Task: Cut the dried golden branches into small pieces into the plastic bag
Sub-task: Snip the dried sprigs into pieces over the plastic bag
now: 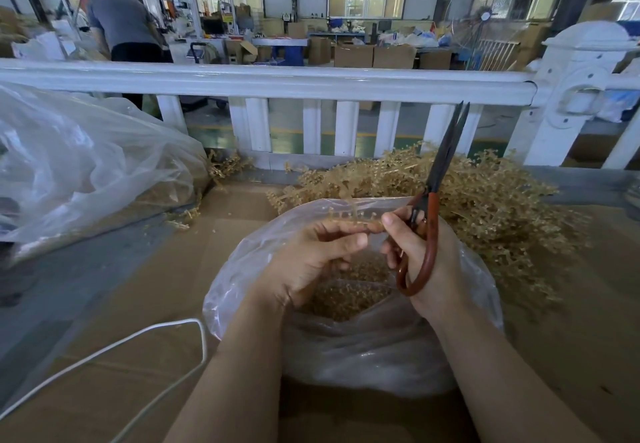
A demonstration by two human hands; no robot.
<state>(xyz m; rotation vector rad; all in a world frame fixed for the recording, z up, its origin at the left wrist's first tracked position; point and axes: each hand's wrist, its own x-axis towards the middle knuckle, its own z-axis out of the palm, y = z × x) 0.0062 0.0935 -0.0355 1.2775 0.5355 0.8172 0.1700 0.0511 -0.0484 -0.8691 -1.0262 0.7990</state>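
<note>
Left hand (311, 255) is pinching a short golden sprig (349, 222) right over the open plastic bag (346, 356), which is already holding a layer of cut bits (349, 293). Right hand (427, 255) is gripping the red-handled scissors (433, 200), blades pointing up and nearly closed, while its thumb and forefinger are touching the sprig's end. The big pile of uncut branches (491, 196) is sitting just behind the bag on the cardboard (121, 304).

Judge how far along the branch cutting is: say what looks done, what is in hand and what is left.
Done: cut pieces already lie in the open plastic bag. In hand: the left hand holds a short sprig over the bag, while the right hand grips the scissors, blades pointing up and nearly closed, off the sprig. Left: a big pile of branches behind the bag looks uncut.
</note>
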